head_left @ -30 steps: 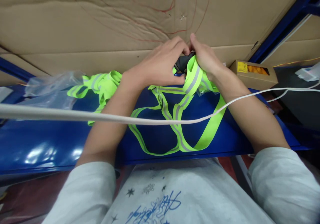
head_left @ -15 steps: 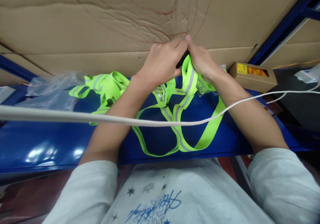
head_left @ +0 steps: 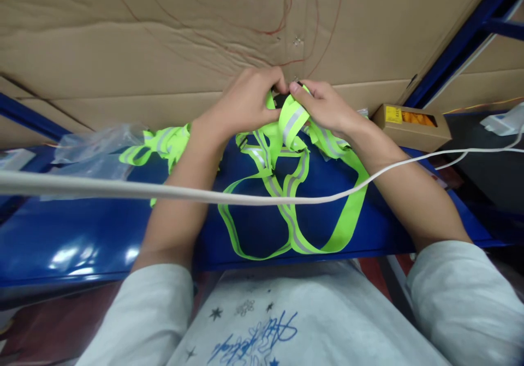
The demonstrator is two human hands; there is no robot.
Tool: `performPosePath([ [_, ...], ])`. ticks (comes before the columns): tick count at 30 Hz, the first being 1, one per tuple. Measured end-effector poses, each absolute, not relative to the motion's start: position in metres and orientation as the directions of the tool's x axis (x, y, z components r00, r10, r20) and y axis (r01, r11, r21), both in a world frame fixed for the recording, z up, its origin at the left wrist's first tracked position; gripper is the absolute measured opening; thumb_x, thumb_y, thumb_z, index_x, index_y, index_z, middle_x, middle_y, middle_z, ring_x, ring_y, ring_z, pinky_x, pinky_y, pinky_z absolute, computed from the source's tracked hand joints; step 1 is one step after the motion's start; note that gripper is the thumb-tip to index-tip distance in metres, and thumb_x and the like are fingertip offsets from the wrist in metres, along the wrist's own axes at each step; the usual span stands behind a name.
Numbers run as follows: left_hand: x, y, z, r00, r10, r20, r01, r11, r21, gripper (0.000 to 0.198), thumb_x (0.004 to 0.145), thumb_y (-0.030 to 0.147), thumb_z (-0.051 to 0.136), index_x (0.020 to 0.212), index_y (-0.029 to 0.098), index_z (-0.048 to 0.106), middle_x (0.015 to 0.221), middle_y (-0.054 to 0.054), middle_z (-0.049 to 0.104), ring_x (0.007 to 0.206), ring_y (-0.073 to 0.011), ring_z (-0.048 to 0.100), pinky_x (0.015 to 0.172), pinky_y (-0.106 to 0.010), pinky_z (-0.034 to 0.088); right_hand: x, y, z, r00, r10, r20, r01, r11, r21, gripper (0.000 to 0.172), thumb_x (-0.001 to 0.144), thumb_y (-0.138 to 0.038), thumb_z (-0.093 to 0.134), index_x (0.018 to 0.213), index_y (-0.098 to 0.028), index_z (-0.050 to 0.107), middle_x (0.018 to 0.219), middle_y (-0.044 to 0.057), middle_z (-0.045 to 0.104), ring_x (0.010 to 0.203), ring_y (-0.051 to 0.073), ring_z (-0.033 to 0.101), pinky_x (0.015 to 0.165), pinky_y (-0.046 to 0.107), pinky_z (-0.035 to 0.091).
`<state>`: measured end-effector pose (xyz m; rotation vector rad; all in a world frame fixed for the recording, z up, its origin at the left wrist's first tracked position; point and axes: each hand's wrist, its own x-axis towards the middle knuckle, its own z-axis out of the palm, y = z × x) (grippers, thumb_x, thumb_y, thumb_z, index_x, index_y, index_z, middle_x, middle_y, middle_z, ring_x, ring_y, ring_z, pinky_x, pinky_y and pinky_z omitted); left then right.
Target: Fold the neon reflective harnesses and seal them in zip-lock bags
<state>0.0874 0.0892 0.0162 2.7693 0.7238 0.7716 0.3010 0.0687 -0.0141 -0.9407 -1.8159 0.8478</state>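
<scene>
A neon yellow-green strap harness (head_left: 293, 229) with grey reflective stripes lies looped on the blue shelf, its upper part raised in my hands. My left hand (head_left: 249, 101) is curled round a strap end beside a dark piece, partly hidden by the fingers. Close to its right, my right hand (head_left: 325, 107) pinches a folded loop of the strap between thumb and fingers, with a small black part at the fingertips. A second bunch of neon straps (head_left: 166, 143) lies left of my left forearm.
Clear plastic bags (head_left: 98, 150) lie at the left. A small cardboard box (head_left: 411, 127) with orange contents stands at the right. A white cable (head_left: 245, 197) crosses in front of my forearms. Behind the blue shelf (head_left: 98, 235) rises a cardboard wall (head_left: 164, 55).
My hands have come down slightly and moved apart, the left one leftward. The held strap loop now hangs lower and more openly between them.
</scene>
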Motion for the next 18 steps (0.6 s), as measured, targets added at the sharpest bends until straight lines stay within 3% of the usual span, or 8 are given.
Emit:
performPosePath([
  [3,0.085,0.094,0.016,0.748,0.488,0.449,0.431,-0.872,0.230,0.056,0.074,0.035,0.075,0.128,0.024,0.062,0.135,-0.012,0.068,0.127,-0.0350,0.064,0.106,-0.046,0.050,0.306,0.070,-0.015,-0.281,0.885,0.370,0.184,0.429,-0.885,0.048,0.111,-0.057,0.054,0.077,-0.022,0.054,0.060,-0.003,0.049,0.050,0.009,0.043,0.047,0.022,0.038],
  [7,0.090,0.086,0.022,0.730,0.475,0.493,0.425,-0.879,0.218,0.049,0.079,0.030,0.072,0.126,0.025,0.062,0.131,-0.012,0.069,0.123,-0.0330,0.064,0.109,-0.046,0.049,0.315,0.071,-0.009,-0.256,0.893,0.371,0.153,0.416,-0.896,0.045,0.109,-0.058,0.058,0.081,-0.023,0.056,0.063,-0.003,0.053,0.052,0.011,0.047,0.049,0.024,0.043],
  [13,0.087,0.074,0.029,0.650,0.535,0.540,0.467,-0.841,0.272,0.065,0.077,0.030,0.080,0.136,0.028,0.054,0.130,-0.011,0.067,0.118,-0.0315,0.065,0.103,-0.043,0.051,0.334,0.078,0.001,-0.078,0.926,0.368,0.129,0.376,-0.918,0.040,0.104,-0.061,0.064,0.084,-0.026,0.062,0.071,0.001,0.063,0.058,0.014,0.055,0.055,0.031,0.050],
  [18,0.088,0.074,0.022,0.689,0.529,0.496,0.412,-0.848,0.334,0.074,0.078,0.029,0.080,0.144,0.027,0.047,0.136,-0.011,0.067,0.127,-0.0311,0.066,0.109,-0.041,0.050,0.342,0.071,0.006,-0.112,0.952,0.285,0.041,0.291,-0.956,0.033,0.097,-0.060,0.072,0.094,-0.028,0.070,0.094,0.004,0.076,0.088,0.022,0.073,0.076,0.037,0.063],
])
